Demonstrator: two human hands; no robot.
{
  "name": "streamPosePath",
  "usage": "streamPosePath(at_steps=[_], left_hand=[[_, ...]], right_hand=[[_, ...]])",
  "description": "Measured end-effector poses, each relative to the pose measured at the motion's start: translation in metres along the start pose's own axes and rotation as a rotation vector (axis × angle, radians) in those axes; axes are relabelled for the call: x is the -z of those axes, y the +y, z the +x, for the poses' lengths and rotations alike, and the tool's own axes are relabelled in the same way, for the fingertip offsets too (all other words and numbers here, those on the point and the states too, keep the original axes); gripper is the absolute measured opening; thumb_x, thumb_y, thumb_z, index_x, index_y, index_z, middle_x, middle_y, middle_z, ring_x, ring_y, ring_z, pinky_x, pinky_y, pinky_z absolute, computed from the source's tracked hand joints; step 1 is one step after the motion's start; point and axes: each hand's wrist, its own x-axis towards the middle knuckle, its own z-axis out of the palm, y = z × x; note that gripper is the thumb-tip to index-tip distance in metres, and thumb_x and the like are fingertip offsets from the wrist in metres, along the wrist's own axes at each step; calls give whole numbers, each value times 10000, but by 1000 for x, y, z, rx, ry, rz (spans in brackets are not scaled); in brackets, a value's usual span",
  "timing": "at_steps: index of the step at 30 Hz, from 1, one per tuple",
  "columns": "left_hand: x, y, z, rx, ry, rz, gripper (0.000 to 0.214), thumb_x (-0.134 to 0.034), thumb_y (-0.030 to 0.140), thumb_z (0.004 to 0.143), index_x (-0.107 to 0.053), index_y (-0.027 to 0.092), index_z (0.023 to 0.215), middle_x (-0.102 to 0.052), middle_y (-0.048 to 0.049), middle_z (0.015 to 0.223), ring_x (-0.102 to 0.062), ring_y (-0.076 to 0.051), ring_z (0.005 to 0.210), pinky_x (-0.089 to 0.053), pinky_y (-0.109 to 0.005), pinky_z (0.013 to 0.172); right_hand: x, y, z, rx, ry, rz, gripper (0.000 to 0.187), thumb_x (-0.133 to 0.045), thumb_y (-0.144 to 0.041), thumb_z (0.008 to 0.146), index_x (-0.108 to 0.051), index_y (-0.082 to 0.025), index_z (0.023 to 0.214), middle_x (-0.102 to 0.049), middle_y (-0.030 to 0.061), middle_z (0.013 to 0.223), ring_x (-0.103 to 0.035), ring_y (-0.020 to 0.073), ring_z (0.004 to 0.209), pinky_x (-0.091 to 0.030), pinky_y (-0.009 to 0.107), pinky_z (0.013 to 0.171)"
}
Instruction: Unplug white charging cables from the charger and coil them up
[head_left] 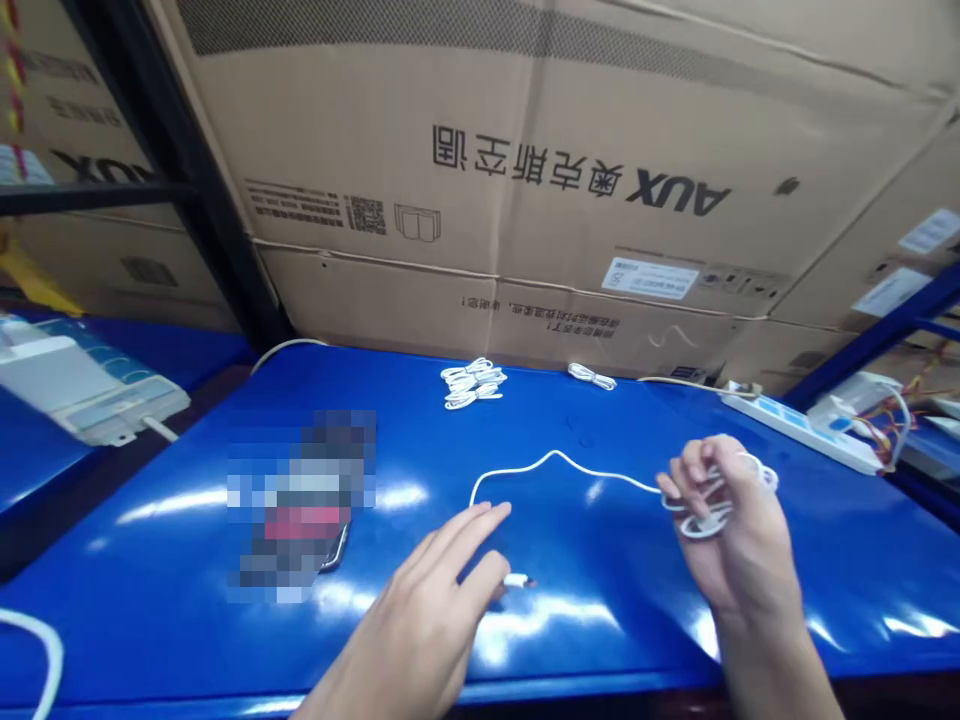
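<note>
And there's the right hand (739,530) with a white cable (559,462) wound through its fingers! The left hand (420,620) sits at the cable's other end, just beside its plug (516,580), on a blue workbench (862,590); beyond the cable, bundled coils (472,384) and a power strip (799,430).

The work surface (637,665) was glossy cobalt blue with white glare patches, and the white cable (555,455) lying across it was one solid colour, matching the bundled white cables (472,385) further back. The tan cardboard carton (525,250) behind carried black printed lettering and a dark hatched band along its upper part, while the white power strip (795,428) showed blue panels along its top face, and the wires (892,420) beside it were red and yellow
</note>
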Motion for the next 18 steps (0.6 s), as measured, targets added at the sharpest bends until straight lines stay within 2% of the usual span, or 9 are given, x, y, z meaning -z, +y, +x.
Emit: streamPosePath(at_steps=[3, 4, 6, 9, 11, 13, 16, 18], left_hand=[[3, 2, 0, -35, 19, -33, 211, -450, 115, 972, -637, 211, 991, -576, -84, 1474, -557, -276, 1351, -565, -402, 1037], [4, 3, 0, -56, 18, -48, 206, -457, 123, 973, -641, 214, 991, -586, -73, 1465, -575, -271, 1330, -571, -387, 1024], [7, 5, 0, -92, 21, -71, 216, -466, 120, 964, -647, 225, 1017, -628, -54, 1419, -631, -260, 1252, -587, -370, 971], [9, 9, 1, -135, 9, -126, 245, -453, 97, 959, -642, 227, 1046, -747, -37, 1155, -712, -221, 979, -588, -344, 819], [9, 10, 1, -129, 10, -155, 245, -428, 86, 966, -638, 210, 975, -740, -23, 898, -676, -191, 764, -543, -323, 694], [9, 11, 0, -112, 7, -143, 262, -408, 79, 971, -626, 200, 886, -674, -12, 750, -605, -175, 644, -480, -314, 615], [9, 11, -1, -106, -16, -90, 272, -407, 87, 974, -625, 202, 859, -638, -8, 703, -569, -173, 608, -447, -319, 612], [8, 11, -2, -110, -36, -73, 263, -414, 103, 980, -623, 207, 858, -634, -7, 698, -565, -173, 605, -442, -321, 621]], right_hand=[[-10, 6, -5, 278, -315, -505, 174, -638, -392, 956, -673, -222, 959, -628, 39, 856, -592, 180, 707, -500, 315, 657], [-14, 10, -5, 396, -428, -704, 187, -599, -376, 986, -692, -221, 1032, -655, 70, 939, -627, 203, 784, -511, 327, 698], [-21, 19, -5, 574, -582, -1014, 253, -504, -355, 1037, -689, -212, 1131, -666, 104, 1037, -645, 216, 779, -516, 344, 695], [-28, 36, -3, 645, -736, -1261, 277, -504, -355, 1038, -676, -176, 1161, -671, 120, 1044, -644, 227, 735, -511, 355, 661], [-27, 46, -1, 644, -795, -1287, 259, -506, -317, 1037, -662, -163, 1176, -670, 117, 1023, -653, 238, 790, -519, 360, 701], [-23, 54, 0, 630, -794, -1242, 273, -486, -267, 1038, -630, -154, 1240, -662, 121, 1043, -654, 246, 866, -528, 366, 752], [-15, 63, -1, 583, -707, -1198, 362, -487, -334, 1039, -572, -153, 1340, -630, 143, 1110, -623, 268, 948, -534, 402, 815], [-13, 66, -2, 548, -649, -1213, 386, -496, -416, 1035, -595, -154, 1299, -607, 157, 1129, -595, 296, 986, -525, 435, 833]])
